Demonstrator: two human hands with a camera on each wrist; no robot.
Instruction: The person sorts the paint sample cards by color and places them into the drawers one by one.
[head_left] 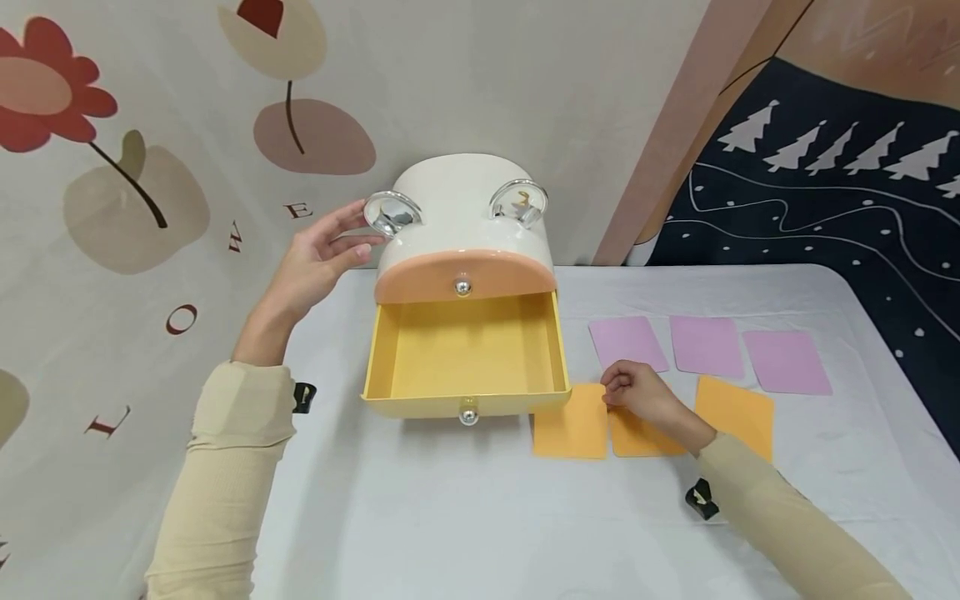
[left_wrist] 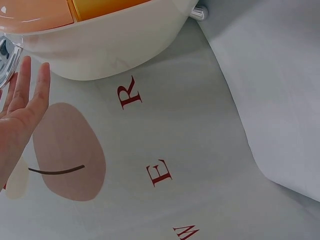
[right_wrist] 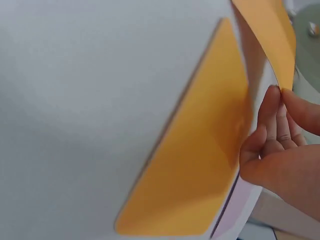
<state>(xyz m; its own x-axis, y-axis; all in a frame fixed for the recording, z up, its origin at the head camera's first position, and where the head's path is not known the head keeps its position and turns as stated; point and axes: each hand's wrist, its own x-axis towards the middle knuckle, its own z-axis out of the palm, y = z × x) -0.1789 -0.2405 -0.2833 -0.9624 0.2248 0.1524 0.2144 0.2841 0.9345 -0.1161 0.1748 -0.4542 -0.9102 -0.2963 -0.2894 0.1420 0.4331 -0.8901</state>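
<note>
A small white cabinet [head_left: 467, 200] with two silver round ears stands at the back of the table, its lower yellow drawer [head_left: 468, 407] pulled out and bare inside. My left hand [head_left: 315, 254] is at its left side, fingers extended by the left ear [head_left: 392, 213]; whether they touch it I cannot tell. In the left wrist view the left hand [left_wrist: 22, 107] shows straight fingers. My right hand [head_left: 643, 398] pinches the corner of an orange card [head_left: 568, 423] between thumb and fingers. That card [right_wrist: 275, 37] bends upward in the right wrist view, above another orange card [right_wrist: 190, 160].
Three purple cards [head_left: 628, 343] lie in a row behind the orange ones. Another orange card [head_left: 738, 410] lies right of my right hand. The peach upper drawer [head_left: 420, 279] is closed. A printed cloth [head_left: 480, 75] hangs behind the cabinet.
</note>
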